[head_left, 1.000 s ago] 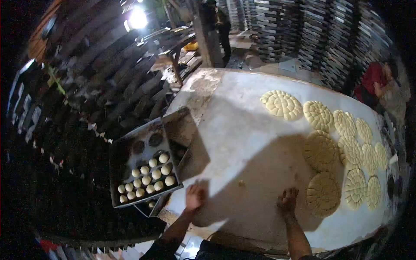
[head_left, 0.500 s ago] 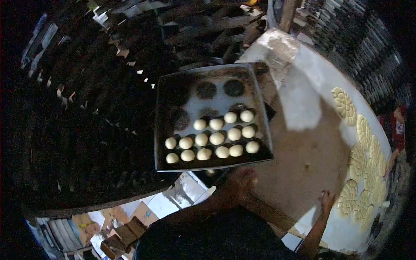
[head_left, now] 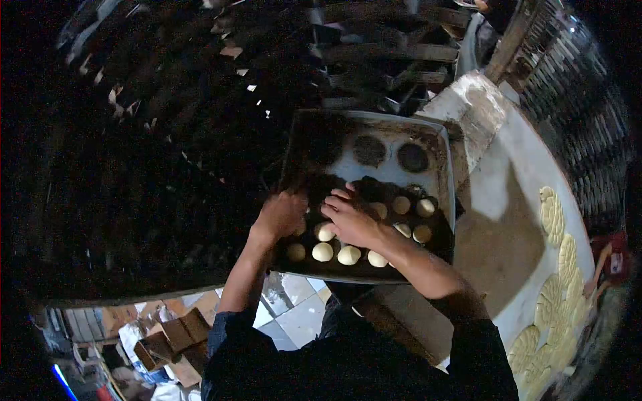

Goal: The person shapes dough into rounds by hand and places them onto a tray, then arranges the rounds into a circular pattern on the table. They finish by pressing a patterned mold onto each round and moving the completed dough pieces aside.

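A dark square baking tray lies before me, its nearer half set with rows of pale round dough balls. Dark round marks show on its bare far half. Over the left side of the rows hovers my left hand, fingers curled down and blurred, with a dough ball right by its fingertips. My right hand reaches in beside it, fingers bent but apart above the middle balls. Some balls are hidden beneath my right hand and forearm.
A pale worktop runs along the right, with several flat, patterned dough pieces along its outer edge. Another person's arm shows at the far right. Opened cardboard boxes stand on the floor at lower left.
Both my hands have moved in over the tray; the right came from the worktop, the left from below the tray's near edge. The tray appears lower and further right in view.
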A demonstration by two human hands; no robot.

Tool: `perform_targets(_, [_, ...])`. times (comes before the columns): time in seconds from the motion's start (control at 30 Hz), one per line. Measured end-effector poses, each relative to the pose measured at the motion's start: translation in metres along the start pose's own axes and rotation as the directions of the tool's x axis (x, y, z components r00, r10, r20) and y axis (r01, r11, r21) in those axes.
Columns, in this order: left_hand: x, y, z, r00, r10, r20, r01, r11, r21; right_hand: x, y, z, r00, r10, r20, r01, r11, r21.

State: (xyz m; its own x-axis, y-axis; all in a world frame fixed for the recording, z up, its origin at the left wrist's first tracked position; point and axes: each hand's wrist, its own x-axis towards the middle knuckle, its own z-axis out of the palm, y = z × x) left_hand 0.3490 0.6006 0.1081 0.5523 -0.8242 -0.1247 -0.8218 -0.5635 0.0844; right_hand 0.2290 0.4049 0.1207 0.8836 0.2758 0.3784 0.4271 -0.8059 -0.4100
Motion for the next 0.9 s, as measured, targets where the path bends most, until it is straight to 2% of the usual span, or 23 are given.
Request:
perform_targets(0.03, [0.004, -0.001, 0.007, 1.0, 0.026, 0.015, -0.026, 1.0, 0.016, -0.006, -0.001, -0.013, 0.998, -0.044, 0.041, 0.049, 0.989, -0.142])
perform_targets(0.07, [0.009, 0.014, -0.006, 0.995, 0.025, -0.096, -0.016, 0.995, 0.099, -0.026, -0.002, -0.024, 0.986, 0.067, -0.15, -0.07, 0.997, -0.012])
perform_targets(0.1, [0.012, 0.038, -0.03, 0.978, 0.05, -0.204, -0.015, 0.985, 0.174, -0.049, -0.005, -0.051, 0.963, 0.147, -0.228, -0.143, 0.989, 0.035])
perform_targets(0.13, [0.018, 0.063, -0.051, 0.947, 0.099, -0.306, -0.025, 0.971, 0.239, -0.079, -0.008, -0.078, 0.899, 0.271, -0.343, -0.261, 0.962, 0.075])
perform_targets(0.17, [0.03, 0.088, -0.066, 0.952, 0.158, -0.262, -0.111, 0.976, 0.186, -0.12, -0.008, -0.095, 0.801, 0.398, -0.447, -0.394, 0.913, 0.107])
perform_targets(0.23, [0.065, 0.153, -0.093, 0.934, 0.299, -0.198, -0.291, 0.954, 0.069, -0.21, -0.001, -0.12, 0.523, 0.594, -0.611, -0.606, 0.763, 0.223])
perform_targets(0.27, [0.082, 0.194, -0.107, 0.892, 0.413, -0.182, -0.425, 0.905, -0.03, -0.257, 0.007, -0.123, 0.407, 0.553, -0.727, -0.664, 0.726, 0.18])
perform_targets(0.3, [0.104, 0.234, -0.107, 0.818, 0.545, -0.184, -0.565, 0.821, -0.082, -0.302, 0.01, -0.125, 0.349, 0.599, -0.721, -0.786, 0.605, 0.123])
perform_targets(0.37, [0.142, 0.325, -0.105, 0.625, 0.758, -0.186, -0.78, 0.599, -0.18, -0.397, 0.012, -0.109, 0.291, 0.624, -0.726, -0.869, 0.489, 0.072])
perform_targets(0.4, [0.166, 0.375, -0.094, 0.479, 0.845, -0.237, -0.87, 0.422, -0.256, -0.443, 0.012, -0.095, 0.194, 0.654, -0.731, -0.895, 0.423, 0.141])
perform_targets(0.47, [0.223, 0.465, -0.05, 0.498, 0.867, -0.02, -0.745, 0.416, -0.522, -0.525, -0.003, -0.066, 0.025, 0.705, -0.709, -0.906, 0.315, 0.281])
perform_targets(0.5, [0.249, 0.507, -0.016, 0.495, 0.864, 0.095, -0.646, 0.438, -0.625, -0.559, -0.019, -0.06, 0.006, 0.681, -0.732, -0.939, 0.256, 0.231])
perform_targets(0.53, [0.269, 0.539, 0.03, 0.54, 0.831, 0.136, -0.527, 0.459, -0.715, -0.591, -0.037, -0.054, 0.004, 0.655, -0.755, -0.964, 0.204, 0.172])
perform_targets(0.6, [0.317, 0.605, 0.113, 0.627, 0.744, 0.231, -0.266, 0.483, -0.834, -0.65, -0.072, -0.06, 0.074, 0.554, -0.829, -0.987, 0.162, 0.02])
perform_targets(0.67, [0.332, 0.67, 0.145, 0.771, 0.637, -0.015, -0.435, 0.51, -0.742, -0.691, -0.104, -0.062, -0.096, 0.586, -0.805, -0.981, 0.08, 0.175])
perform_targets(0.7, [0.344, 0.689, 0.158, 0.801, 0.576, -0.159, -0.512, 0.524, -0.681, -0.691, -0.115, -0.07, -0.178, 0.603, -0.778, -0.966, 0.044, 0.255])
perform_targets(0.73, [0.378, 0.712, 0.179, 0.844, 0.491, -0.216, -0.483, 0.519, -0.705, -0.698, -0.119, -0.075, -0.26, 0.62, -0.74, -0.942, 0.007, 0.336])
perform_targets(0.77, [0.411, 0.738, 0.193, 0.878, 0.4, -0.264, -0.453, 0.509, -0.732, -0.707, -0.118, -0.073, -0.209, 0.584, -0.784, -0.962, 0.02, 0.272])
perform_targets(0.83, [0.439, 0.784, 0.166, 0.976, 0.163, -0.142, -0.216, 0.782, -0.585, -0.714, -0.112, -0.068, -0.1, 0.507, -0.856, -0.991, 0.029, 0.133])
perform_targets(0.87, [0.455, 0.8, 0.155, 0.979, 0.184, -0.084, -0.202, 0.876, -0.437, -0.717, -0.113, -0.067, -0.16, 0.553, -0.818, -0.966, 0.085, 0.246])
perform_targets(0.9, [0.481, 0.807, 0.161, 0.99, 0.131, -0.042, -0.135, 0.868, -0.477, -0.716, -0.115, -0.066, -0.212, 0.6, -0.772, -0.924, 0.135, 0.358])
